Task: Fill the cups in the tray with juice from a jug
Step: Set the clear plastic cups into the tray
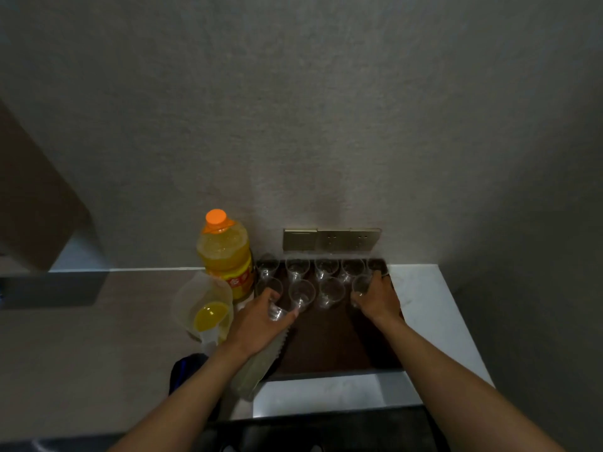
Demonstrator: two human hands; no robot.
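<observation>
A dark brown tray (326, 347) lies on the counter against the wall. Several clear plastic cups (330, 290) stand in two rows at its far end. My left hand (261, 318) grips a clear cup (278, 312) at the tray's left side. My right hand (375, 296) grips another clear cup (360, 285) at the right end of the near row. A translucent jug (204, 305) with a little yellow juice at its bottom stands left of the tray. Behind it stands a juice bottle (226, 256) with an orange cap.
A plastic sleeve (261, 367) lies under my left forearm at the tray's left edge. A brass socket plate (331, 239) sits on the wall just behind the cups. The white counter (424, 305) ends at the right. A dark blue object (186, 370) lies near the front.
</observation>
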